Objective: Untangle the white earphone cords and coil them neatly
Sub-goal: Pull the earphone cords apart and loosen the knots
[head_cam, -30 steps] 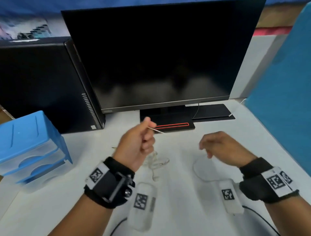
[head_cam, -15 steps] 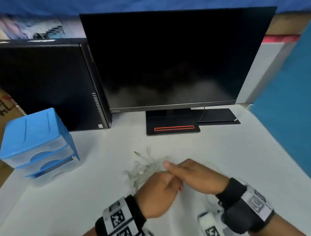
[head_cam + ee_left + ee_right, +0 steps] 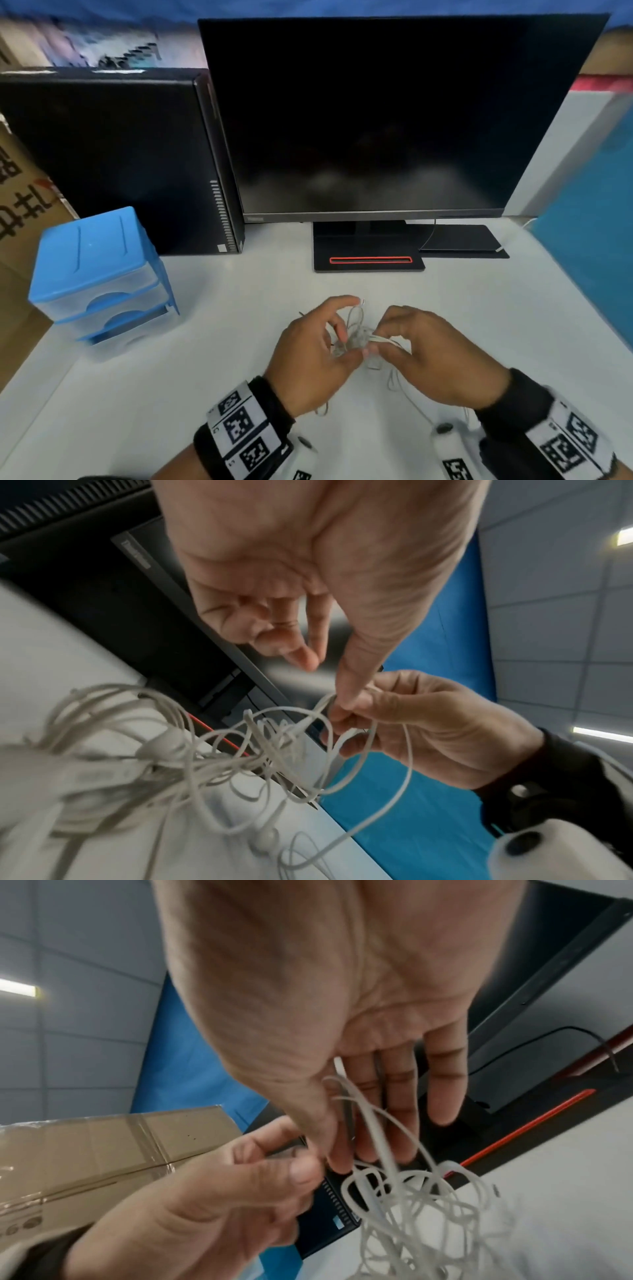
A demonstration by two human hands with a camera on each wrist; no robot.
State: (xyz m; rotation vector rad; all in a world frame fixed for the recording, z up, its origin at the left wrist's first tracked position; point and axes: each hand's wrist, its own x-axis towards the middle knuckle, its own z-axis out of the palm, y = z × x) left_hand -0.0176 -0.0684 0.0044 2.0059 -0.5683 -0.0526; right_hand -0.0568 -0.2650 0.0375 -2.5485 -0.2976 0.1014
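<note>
Since earlier, both hands' grips, left hand and right hand, now pinch the lifted earphone cords.

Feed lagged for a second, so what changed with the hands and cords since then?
Both hands came together: the left hand and right hand now pinch the tangled white earphone cords between them. The cords remain tangled; the blue plastic drawer box and black monitor are unmoved.

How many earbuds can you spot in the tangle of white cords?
2 in the left wrist view: one earbud left in the tangle, another earbud hanging lower. More may be hidden among the white cords.
</note>
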